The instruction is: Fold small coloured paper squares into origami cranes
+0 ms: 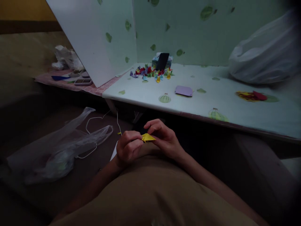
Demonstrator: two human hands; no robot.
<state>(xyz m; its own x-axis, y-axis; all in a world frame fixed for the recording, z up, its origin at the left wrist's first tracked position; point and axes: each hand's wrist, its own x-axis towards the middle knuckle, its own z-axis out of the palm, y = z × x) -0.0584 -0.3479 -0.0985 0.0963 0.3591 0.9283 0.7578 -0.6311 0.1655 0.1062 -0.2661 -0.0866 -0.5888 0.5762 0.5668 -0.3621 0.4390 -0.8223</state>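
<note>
A small piece of folded yellow paper (148, 138) is held low in front of my body, with a pointed end toward the right. My left hand (129, 147) pinches its left end between thumb and fingers. Close by on the right, my right hand (167, 140) has its thumb at the paper's pointed tip, while its curled forefinger stays raised above and apart from it. On the table beyond sits a cluster of small folded paper cranes (150, 72) in several colours. Nearer on the tabletop lies a stack of purple paper sheets (183, 91).
A dark phone (162, 61) leans against a tissue box (155, 60) behind the cranes. Red and yellow paper pieces (251, 96) lie on the table's right side, near a large white plastic bag (263, 53). Clear plastic bags (61, 160) and a white cable (94, 118) are at lower left.
</note>
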